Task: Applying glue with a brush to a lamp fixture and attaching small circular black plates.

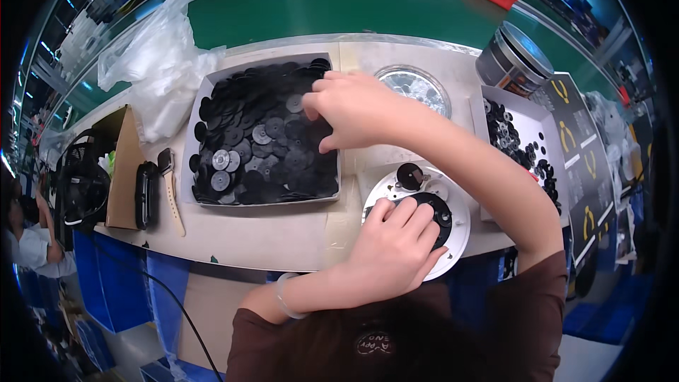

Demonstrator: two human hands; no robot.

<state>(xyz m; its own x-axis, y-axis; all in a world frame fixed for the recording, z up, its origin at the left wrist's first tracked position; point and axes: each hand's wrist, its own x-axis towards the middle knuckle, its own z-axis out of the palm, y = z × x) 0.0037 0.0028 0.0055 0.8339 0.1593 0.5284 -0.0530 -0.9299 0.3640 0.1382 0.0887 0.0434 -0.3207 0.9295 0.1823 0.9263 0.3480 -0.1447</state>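
My right hand (346, 110) reaches across to the right side of a shallow white box (265, 203) filled with thin black discs (247, 117). Its thumb and fingers are apart, and nothing shows between them. A few grey discs (221, 181) lie on top of the pile. Lower down, my left hand (397, 244) is curled over a black round part (440, 216) on a white round plate (456, 240). The palm hides much of that part. A small dark disc (409, 177) sits at the plate's upper edge.
Right of the plate is a white tray (484, 127) of small black parts. A dark tin (514, 60) and a clear round dish (414, 85) stand behind. At left are a plastic bag (159, 71), a watch (170, 191) and a cardboard box (124, 177). A green surface (318, 3) runs behind.
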